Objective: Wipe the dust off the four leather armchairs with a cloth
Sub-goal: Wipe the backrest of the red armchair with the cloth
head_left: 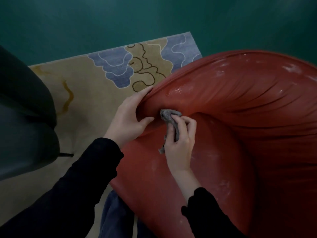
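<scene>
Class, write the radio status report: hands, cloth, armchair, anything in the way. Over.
Left hand grips edge of red armchair. Right hand presses cloth into the crease. White dust on top. Nothing in the way.

Armchair [240,117]: fills the right side, standing on the rug.
Second chair [22,117]: far left, well apart from the armchair, also on the rug.
Rug [89,93]: under both chairs, showing bare between them.
Floor [120,18]: behind the rug, across the far side.
Left grip [127,117]: on the armchair's left edge, fingers over the outer side of a fold, thumb on the inner side.
Cloth [169,115]: in the armchair's crease, just right of that thumb, pressed there under the right grip's fingers.
Right grip [180,141]: on the armchair, just right of the left grip and nearer me.
Leg [115,215]: nearest, against the armchair's front, between the two arms.
</scene>
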Motion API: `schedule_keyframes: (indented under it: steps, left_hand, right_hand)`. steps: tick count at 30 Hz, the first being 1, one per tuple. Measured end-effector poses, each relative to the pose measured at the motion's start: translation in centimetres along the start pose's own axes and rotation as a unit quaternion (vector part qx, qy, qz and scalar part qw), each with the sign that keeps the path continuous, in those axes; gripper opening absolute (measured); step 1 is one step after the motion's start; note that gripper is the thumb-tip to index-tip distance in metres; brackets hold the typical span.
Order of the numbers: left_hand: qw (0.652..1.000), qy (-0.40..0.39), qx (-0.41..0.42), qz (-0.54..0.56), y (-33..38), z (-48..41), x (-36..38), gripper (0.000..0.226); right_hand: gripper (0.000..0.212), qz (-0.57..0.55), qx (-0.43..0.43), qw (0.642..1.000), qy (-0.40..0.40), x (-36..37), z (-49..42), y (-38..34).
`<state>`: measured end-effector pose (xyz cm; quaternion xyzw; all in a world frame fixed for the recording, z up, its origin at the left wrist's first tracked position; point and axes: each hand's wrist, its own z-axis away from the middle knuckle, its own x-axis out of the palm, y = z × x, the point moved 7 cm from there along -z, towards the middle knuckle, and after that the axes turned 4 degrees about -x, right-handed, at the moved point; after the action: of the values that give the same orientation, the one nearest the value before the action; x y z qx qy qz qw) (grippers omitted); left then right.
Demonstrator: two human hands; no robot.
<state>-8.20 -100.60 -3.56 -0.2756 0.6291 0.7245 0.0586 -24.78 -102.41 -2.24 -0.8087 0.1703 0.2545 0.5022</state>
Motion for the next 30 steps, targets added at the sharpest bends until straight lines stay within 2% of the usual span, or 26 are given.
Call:
schedule_keyframes:
  steps: [4,9,11,16,18,20,22,24,28,30]
  left_hand:
    - [1.0,0.015,0.015,-0.001,0.5,0.0,0.0,0.078]
    - [0.998,0.063,-0.023,0.021,0.8,-0.4,0.1,0.069]
    - [0.997,0.068,-0.034,0.028,0.8,-0.5,0.0,0.063]
    - [0.996,0.052,-0.059,0.052,0.7,-0.5,-0.1,0.058]
    - [0.996,0.058,-0.046,0.043,0.8,-0.6,0.0,0.058]
    - [0.997,0.064,-0.033,0.032,1.0,-0.8,0.1,0.06]
    - [0.997,0.068,-0.028,0.019,1.3,-0.9,0.3,0.062]
    - [0.997,0.069,-0.022,0.001,1.9,-1.2,0.6,0.066]
    - [0.997,0.061,-0.009,-0.048,3.8,-2.4,0.9,0.066]
    - [0.995,0.066,0.002,-0.072,4.8,-3.1,1.0,0.064]
  right_hand:
    - [0.019,0.021,-0.046,0.998,0.04,-2.0,-4.0,-1.9]
    - [0.02,0.06,-0.183,0.976,-0.099,0.9,-7.3,-4.1]
    - [0.021,0.093,-0.193,0.97,-0.114,0.3,-8.3,-2.9]
    - [0.019,0.13,-0.134,0.981,-0.045,-2.7,-11.1,-0.6]
    - [0.019,0.105,-0.176,0.976,-0.07,-1.8,-10.2,-2.4]
    - [0.019,0.09,-0.231,0.96,-0.129,-0.1,-8.8,-4.1]
    - [0.018,0.095,-0.242,0.953,-0.152,0.4,-8.7,-3.8]
    - [0.019,0.11,-0.195,0.968,-0.11,-0.9,-10.3,-1.6]
    - [0.021,0.148,-0.063,0.986,0.033,-5.9,-13.7,3.2]
    - [0.021,0.144,-0.047,0.986,0.065,-6.9,-14.1,3.3]
